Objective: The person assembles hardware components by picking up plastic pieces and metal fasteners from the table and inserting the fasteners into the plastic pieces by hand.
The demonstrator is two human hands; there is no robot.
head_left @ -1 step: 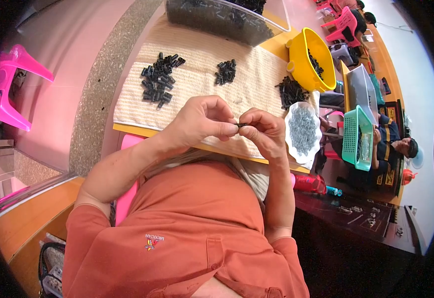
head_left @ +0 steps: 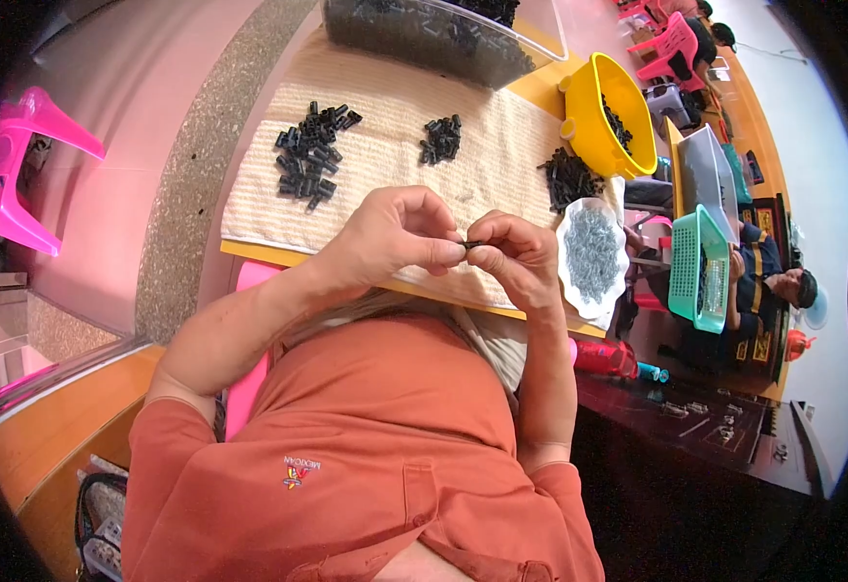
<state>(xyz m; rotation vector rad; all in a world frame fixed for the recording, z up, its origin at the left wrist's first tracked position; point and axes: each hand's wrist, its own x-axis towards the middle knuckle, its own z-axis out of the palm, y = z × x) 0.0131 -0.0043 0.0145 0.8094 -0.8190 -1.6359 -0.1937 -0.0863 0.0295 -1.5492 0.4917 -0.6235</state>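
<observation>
Above the near edge of the ribbed beige cloth mat (head_left: 501, 165), the left hand (head_left: 390, 238) and right hand (head_left: 521, 257) meet, fingertips pinched on one small black plastic cylinder (head_left: 473, 243). Judged light, rigid and easily dropped, it is best gripped at both ends. Similar black pieces (head_left: 309, 155) lie in heaps on the mat.

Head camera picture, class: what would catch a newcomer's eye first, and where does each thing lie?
At the centre, the left hand and right hand meet, pinching a small black part between their fingertips above a beige woven mat. Three heaps of black parts lie on the mat, the largest at its left. A bright yellow tub stands at the right, and a pink stool at the far left.
</observation>
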